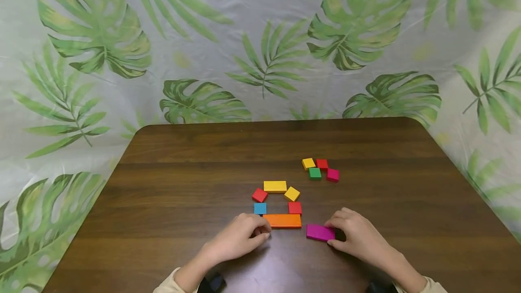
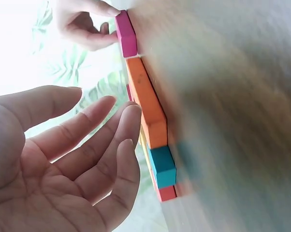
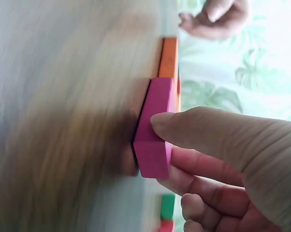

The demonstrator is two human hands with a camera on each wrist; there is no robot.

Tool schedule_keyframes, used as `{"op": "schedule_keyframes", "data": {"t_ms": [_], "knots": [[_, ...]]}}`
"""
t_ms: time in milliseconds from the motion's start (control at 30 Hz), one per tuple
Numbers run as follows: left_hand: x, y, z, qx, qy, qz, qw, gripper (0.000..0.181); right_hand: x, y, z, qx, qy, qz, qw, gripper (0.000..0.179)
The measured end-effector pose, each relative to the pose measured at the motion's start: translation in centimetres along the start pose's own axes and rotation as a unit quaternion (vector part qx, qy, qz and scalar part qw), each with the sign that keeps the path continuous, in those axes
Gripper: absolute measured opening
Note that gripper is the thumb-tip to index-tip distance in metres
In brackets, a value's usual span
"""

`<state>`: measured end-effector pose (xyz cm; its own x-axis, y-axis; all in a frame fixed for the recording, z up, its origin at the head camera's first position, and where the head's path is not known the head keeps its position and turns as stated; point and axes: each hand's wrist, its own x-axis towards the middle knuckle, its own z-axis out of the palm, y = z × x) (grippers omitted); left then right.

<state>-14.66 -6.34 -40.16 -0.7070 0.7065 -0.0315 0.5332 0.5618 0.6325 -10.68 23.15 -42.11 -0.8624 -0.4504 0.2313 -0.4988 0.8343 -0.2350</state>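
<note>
Between thumb and fingers, my right hand (image 1: 358,235) pinches the right end of a magenta block (image 1: 320,233), its thumb on the near long side in the right wrist view. This block lies flat, just right of a long orange block (image 1: 283,221). My left hand (image 1: 240,237) holds nothing; its loosely bent fingers hover by the orange block's left end. Behind the orange block stand a blue block (image 1: 260,208) at left and a red block (image 1: 295,207) at right. Farther back, a tilted red block (image 1: 259,195), a long yellow block (image 1: 275,186) and a tilted yellow block (image 1: 291,193) complete a ring.
Toward the back right of the brown wooden table (image 1: 183,184) sits a small group: a yellow block (image 1: 308,163), a red block (image 1: 322,163), a green block (image 1: 315,173) and a pink block (image 1: 333,175). A leaf-printed cloth (image 1: 277,8) hangs behind the table.
</note>
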Motion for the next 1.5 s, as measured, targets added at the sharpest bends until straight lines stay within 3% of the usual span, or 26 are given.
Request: {"op": "schedule_keyframes", "data": {"t_ms": [167, 333, 600, 767, 900, 1000, 1167, 1500], "knots": [[-0.2, -0.5, -0.4, 0.005, 0.032, 0.005, 0.9995, 0.011, 0.3, 1.5, -0.1, -0.011, 0.012, 0.032, 0.9993, 0.023], [-0.4, -0.9, -0.9, 0.008, 0.046, -0.01, 0.9988, 0.01, 0.9, 3.1, -0.2, -0.016, 0.026, 0.061, 0.9976, 0.024], [-0.3, -1.7, -1.9, 0.021, 0.087, -0.015, 0.9959, 0.012, 1.7, 5.3, -0.6, -0.006, 0.01, 0.093, 0.9956, 0.024], [0.1, -2.0, -2.3, 0.005, 0.095, -0.02, 0.9953, 0.011, 2.6, 6.5, -1.5, 0.043, -0.029, 0.109, 0.9927, 0.034], [0.4, -2.2, -2.3, 0.002, 0.1, -0.022, 0.9947, 0.012, 4.4, 8.0, -1.9, 0.071, -0.008, 0.131, 0.9888, 0.04], [0.6, -2.3, -2.3, 0.006, 0.103, -0.025, 0.9943, 0.012, 5.7, 9.2, -1.8, 0.07, 0.01, 0.147, 0.9867, 0.041], [0.8, -2.5, -2.2, 0.005, 0.104, -0.033, 0.9941, 0.012, 6.9, 10.6, -0.6, 0.076, -0.006, 0.162, 0.9839, 0.04], [1.0, -3.0, -2.4, -0.003, 0.103, -0.042, 0.9938, 0.014, 7.5, 11.0, 0.3, 0.074, 0.002, 0.163, 0.9839, 0.031]]}}
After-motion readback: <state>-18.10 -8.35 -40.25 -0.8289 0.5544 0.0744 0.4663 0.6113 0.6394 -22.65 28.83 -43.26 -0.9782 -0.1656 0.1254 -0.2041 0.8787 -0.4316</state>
